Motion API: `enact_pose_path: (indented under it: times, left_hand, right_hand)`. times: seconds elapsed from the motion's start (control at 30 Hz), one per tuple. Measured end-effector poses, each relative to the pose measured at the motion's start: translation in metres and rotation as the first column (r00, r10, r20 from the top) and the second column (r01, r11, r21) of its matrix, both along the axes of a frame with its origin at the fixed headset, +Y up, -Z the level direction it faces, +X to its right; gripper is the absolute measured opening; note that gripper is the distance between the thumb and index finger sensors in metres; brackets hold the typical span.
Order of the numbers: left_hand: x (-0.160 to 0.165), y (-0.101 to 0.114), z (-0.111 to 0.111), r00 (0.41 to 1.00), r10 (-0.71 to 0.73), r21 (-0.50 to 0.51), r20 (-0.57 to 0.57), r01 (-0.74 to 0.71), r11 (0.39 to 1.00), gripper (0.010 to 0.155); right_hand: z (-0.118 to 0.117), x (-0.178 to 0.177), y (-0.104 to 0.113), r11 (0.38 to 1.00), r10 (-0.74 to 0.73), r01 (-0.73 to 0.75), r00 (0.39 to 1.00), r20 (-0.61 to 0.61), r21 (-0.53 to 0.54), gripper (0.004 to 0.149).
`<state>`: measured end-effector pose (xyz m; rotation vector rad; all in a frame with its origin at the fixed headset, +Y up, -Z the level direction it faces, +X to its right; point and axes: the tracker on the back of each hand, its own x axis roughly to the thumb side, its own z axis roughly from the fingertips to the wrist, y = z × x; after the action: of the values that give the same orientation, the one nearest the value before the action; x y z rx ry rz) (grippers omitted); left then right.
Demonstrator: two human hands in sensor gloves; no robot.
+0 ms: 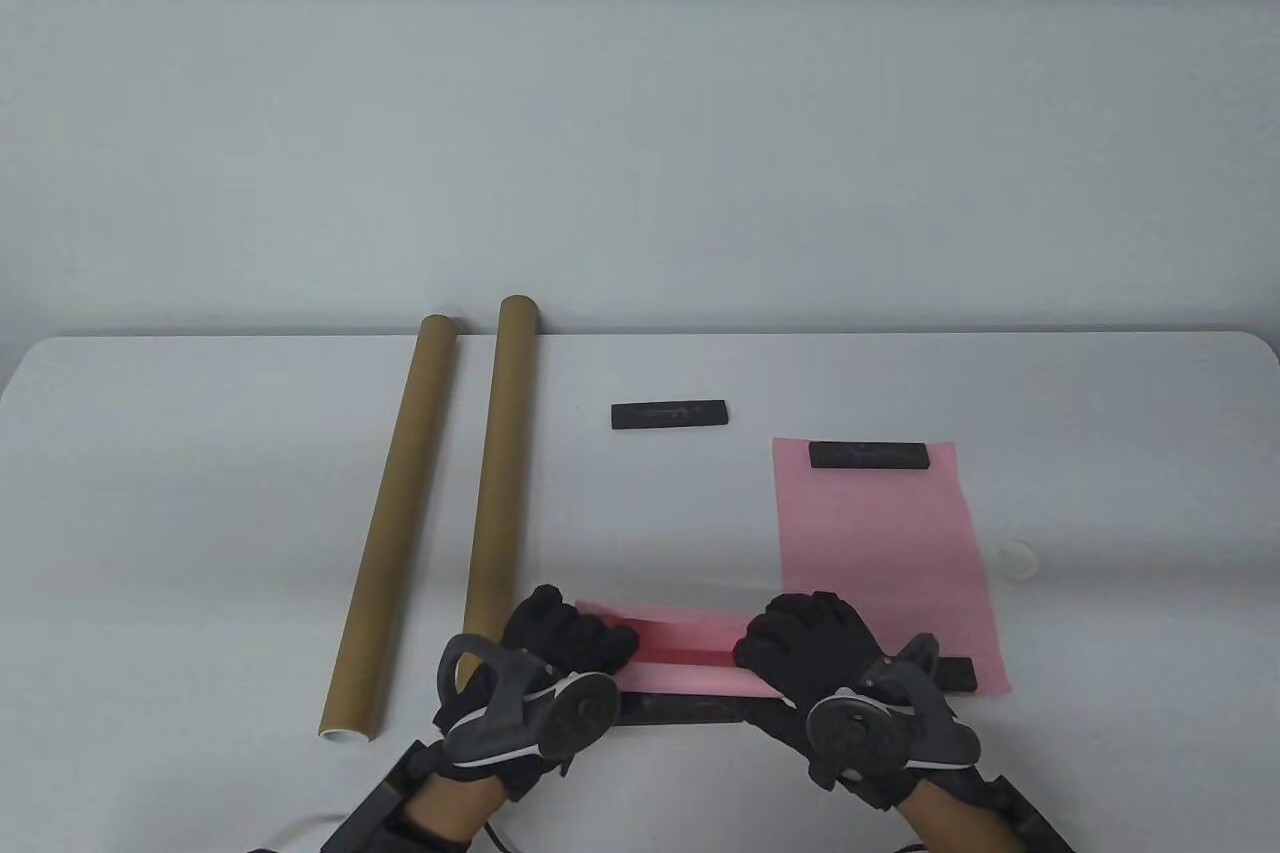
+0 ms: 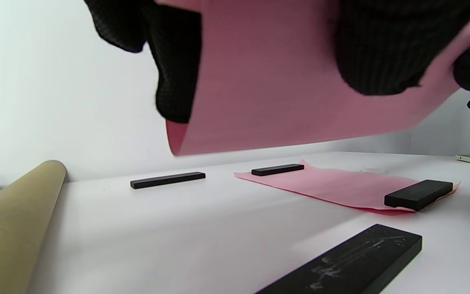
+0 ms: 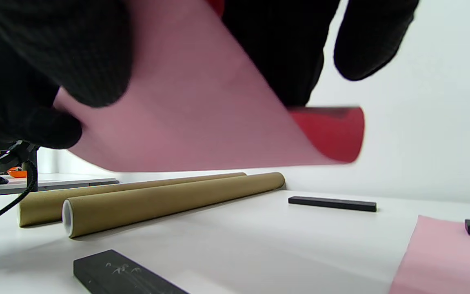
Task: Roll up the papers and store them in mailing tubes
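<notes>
A pink paper (image 1: 680,653) is curled into a loose roll near the table's front edge, lifted off the surface. My left hand (image 1: 575,643) grips its left end and my right hand (image 1: 800,643) grips its right end. In the left wrist view the pink paper (image 2: 284,81) hangs from the gloved fingers (image 2: 178,69); in the right wrist view the pink paper (image 3: 202,110) curves under the fingers (image 3: 80,53). Two brown mailing tubes (image 1: 395,523) (image 1: 498,483) lie side by side at the left. A second pink sheet (image 1: 880,553) lies flat at the right.
Black bar weights: one (image 1: 669,415) alone mid-table, one (image 1: 868,455) on the flat sheet's far edge, one (image 1: 955,673) at its near corner, one (image 1: 690,711) under the hands at the front. A small clear disc (image 1: 1017,556) lies right of the sheet.
</notes>
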<state>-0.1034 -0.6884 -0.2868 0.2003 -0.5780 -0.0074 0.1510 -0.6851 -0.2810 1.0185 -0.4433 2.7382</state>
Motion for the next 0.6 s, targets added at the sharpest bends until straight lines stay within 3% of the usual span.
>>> enact_pose_path:
  times: [0.17,0.33,0.47,0.6]
  left_hand:
    - [0.0023,0.0032,0.0046,1.000,-0.007,0.056,0.027,0.006,0.998,0.059]
    - [-0.0013,0.0019,0.0005,1.000,0.022,-0.007,0.020,-0.022,1.000,0.055]
    - [-0.0020,0.0007,-0.0010,1.000,0.014,-0.015,0.011,-0.014,1.000,0.057]
    - [0.0008,0.0025,0.0027,1.000,-0.005,0.037,0.008,0.005,0.999,0.060]
  right_hand:
    - [-0.0031,0.0032,0.0006,0.997,-0.046,0.045,0.999,-0.007,-0.057,0.056]
    - [0.0001,0.0021,0.0013,1.000,-0.015,0.015,1.000,0.001,-0.002,0.065]
    - [0.0026,-0.0015,0.0006,1.000,0.010,-0.010,1.000,-0.007,0.022,0.058]
    - [-0.0002,0.0007,0.0002,1.000,-0.012,0.011,1.000,-0.013,-0.014,0.054]
